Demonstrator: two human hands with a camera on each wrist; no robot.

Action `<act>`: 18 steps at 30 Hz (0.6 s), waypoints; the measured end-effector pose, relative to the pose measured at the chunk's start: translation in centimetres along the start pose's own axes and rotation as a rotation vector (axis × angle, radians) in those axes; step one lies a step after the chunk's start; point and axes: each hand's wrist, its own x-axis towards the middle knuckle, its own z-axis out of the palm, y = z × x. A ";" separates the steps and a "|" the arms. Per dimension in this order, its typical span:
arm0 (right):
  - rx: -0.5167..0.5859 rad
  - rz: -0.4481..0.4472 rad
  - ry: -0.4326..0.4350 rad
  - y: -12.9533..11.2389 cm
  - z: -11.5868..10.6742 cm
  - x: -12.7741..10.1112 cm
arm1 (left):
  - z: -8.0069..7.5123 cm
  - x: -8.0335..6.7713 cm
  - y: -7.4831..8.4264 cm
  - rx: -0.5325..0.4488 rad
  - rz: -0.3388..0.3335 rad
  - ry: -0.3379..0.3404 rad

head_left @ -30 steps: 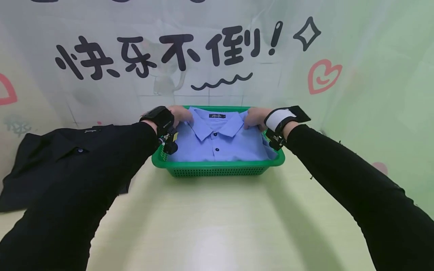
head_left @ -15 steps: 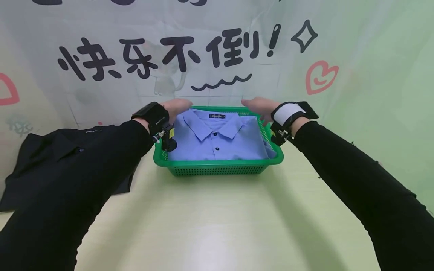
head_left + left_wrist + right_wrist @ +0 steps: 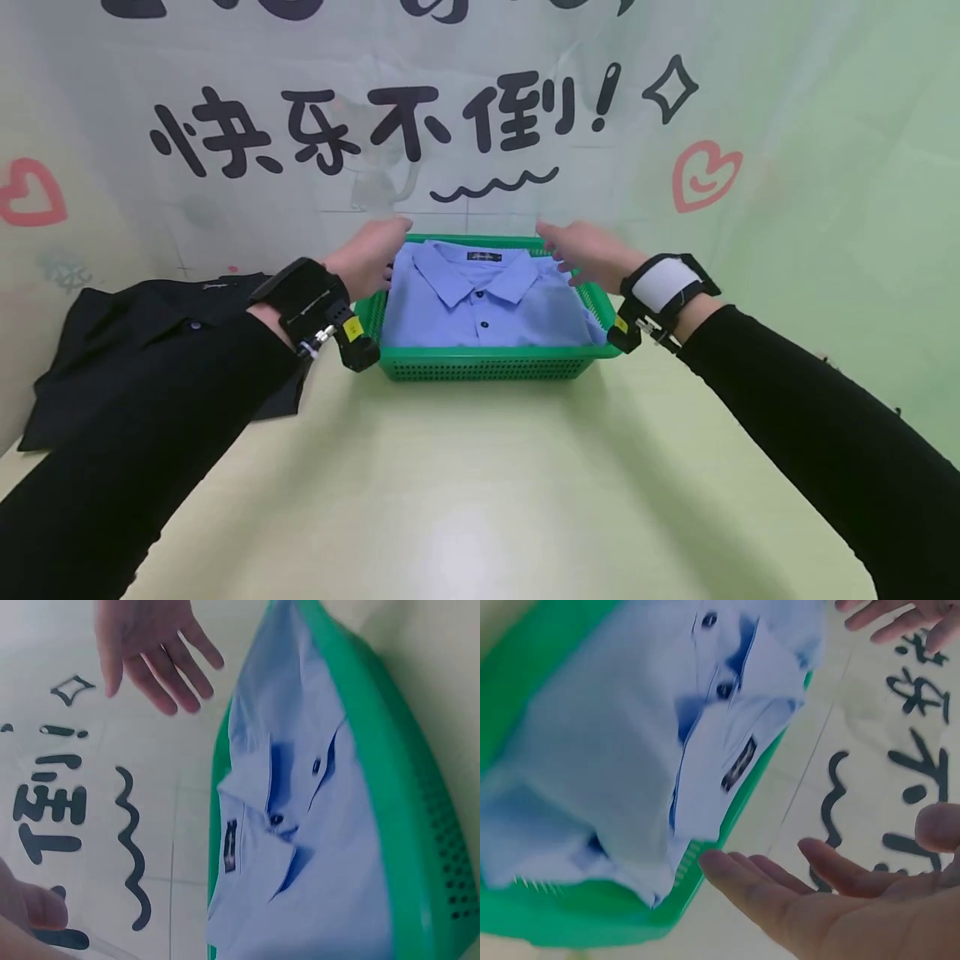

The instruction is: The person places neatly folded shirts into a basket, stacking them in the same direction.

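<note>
The left hand [image 3: 369, 254] is hovering with its fingers straight and relaxed, holding nothing, just above the left rear corner of the green plastic basket [image 3: 487, 365]; a black wrist strap [image 3: 300, 298] is sitting behind it over a black sleeve. The right hand [image 3: 588, 248] is hovering in the same way at the basket's right rear corner, palm turned inward and fingers spread apart, not touching the cloth; in the right wrist view its fingers [image 3: 757, 881] are showing clear of the basket's rim, and a white-and-black wrist strap [image 3: 666, 287] is sitting behind it. Between the two hands a folded light blue polo shirt [image 3: 483, 304] is lying inside the basket, collar toward the wall, its dark buttons and small dark neck label facing up, and it is filling most of the basket. The basket is resting on a pale yellow-green tabletop [image 3: 480, 483] near the far edge. To the left of the basket, well apart from the blue shirt, a black polo shirt [image 3: 157, 333] is lying spread flat on the table. Behind everything a backdrop sheet [image 3: 480, 125] is hanging with black Chinese characters, a wavy line, a diamond outline and red hearts.
</note>
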 end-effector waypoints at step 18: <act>0.311 -0.171 -0.073 0.8 5.1 -7.1 | -1.3 -9.6 -5.8 -0.141 0.182 0.104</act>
